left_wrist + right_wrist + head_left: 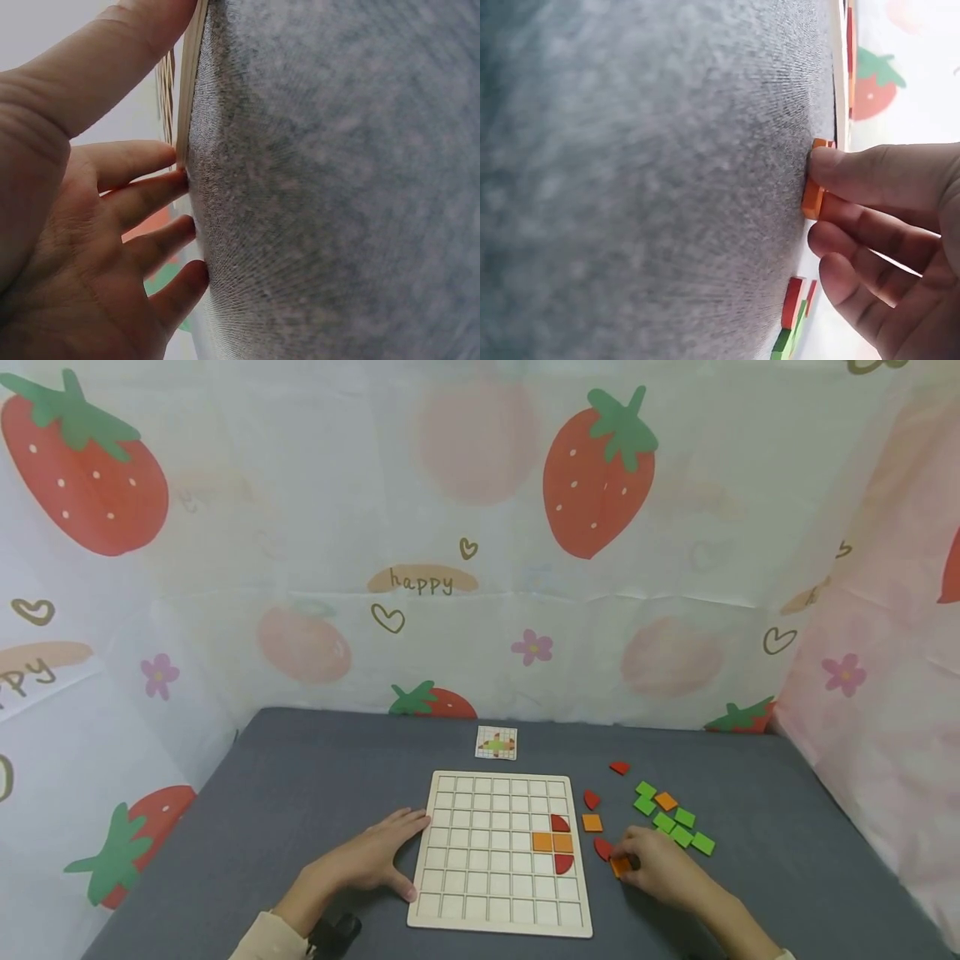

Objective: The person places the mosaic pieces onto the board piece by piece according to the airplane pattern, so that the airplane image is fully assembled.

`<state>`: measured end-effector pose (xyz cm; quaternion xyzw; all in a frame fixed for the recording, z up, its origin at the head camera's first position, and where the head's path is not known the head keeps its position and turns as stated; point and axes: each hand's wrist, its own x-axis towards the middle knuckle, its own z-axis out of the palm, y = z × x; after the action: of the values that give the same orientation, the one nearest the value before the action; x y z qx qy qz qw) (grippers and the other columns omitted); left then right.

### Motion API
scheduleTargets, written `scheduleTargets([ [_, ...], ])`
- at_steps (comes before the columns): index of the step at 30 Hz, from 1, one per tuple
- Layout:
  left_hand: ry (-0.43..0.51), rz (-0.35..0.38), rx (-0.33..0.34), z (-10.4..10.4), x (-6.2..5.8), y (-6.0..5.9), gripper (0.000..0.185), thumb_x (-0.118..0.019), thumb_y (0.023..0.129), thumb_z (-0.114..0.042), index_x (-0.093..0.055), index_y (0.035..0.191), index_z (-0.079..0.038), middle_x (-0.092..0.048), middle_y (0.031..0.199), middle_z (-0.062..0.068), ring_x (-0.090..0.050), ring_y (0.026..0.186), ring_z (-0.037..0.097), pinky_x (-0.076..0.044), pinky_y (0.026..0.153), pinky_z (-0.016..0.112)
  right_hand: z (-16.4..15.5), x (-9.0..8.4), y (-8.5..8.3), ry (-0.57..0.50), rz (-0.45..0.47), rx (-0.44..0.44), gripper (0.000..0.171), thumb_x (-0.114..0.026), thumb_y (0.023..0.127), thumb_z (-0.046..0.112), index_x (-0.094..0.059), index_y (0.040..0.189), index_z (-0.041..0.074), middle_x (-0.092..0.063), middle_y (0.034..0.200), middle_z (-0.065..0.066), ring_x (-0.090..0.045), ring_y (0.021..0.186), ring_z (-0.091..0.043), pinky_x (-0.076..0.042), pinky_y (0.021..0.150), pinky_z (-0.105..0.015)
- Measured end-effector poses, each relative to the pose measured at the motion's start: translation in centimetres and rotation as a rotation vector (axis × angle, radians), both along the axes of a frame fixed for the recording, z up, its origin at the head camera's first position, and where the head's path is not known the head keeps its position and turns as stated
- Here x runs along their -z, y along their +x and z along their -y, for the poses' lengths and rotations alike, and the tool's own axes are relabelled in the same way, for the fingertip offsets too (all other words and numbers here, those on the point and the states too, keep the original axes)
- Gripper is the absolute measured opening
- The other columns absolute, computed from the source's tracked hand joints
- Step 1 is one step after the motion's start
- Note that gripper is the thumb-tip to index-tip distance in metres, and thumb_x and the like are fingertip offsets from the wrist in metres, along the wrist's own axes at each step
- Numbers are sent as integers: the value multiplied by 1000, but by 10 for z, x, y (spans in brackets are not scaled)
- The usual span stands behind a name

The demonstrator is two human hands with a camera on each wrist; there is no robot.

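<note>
A pale wooden grid board (480,885) lies on the table. Near its right edge sit two orange square tiles (542,842) side by side, with a red quarter-round tile (559,823) above and another (564,864) below. My left hand (375,856) touches the board's left edge with thumb and fingers spread. Right of the board, my right hand (660,867) pinches an orange square tile (814,196) between thumb and finger, low at the tabletop. A loose red quarter-round tile (602,849) lies just beside that hand.
Several green square tiles (664,822) and an orange one (666,802) are scattered at the right. Closer to the board lie an orange square (592,822) and red pieces (592,799). A small pattern card (497,743) lies behind the board, before the printed curtain (480,643).
</note>
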<state>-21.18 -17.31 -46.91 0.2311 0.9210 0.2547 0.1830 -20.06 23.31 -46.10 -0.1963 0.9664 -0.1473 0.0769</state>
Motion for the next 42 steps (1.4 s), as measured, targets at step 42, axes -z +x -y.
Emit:
scheduleTargets([
  [42, -6, -13, 17, 0, -1, 0, 102, -77, 58, -45, -30, 141, -8, -29, 147, 13, -19, 138, 36, -23, 101, 62, 11, -3, 0, -39, 3, 99, 18, -74, 70, 16, -67, 86, 17, -52, 82, 10, -45, 73, -6, -43, 63, -24],
])
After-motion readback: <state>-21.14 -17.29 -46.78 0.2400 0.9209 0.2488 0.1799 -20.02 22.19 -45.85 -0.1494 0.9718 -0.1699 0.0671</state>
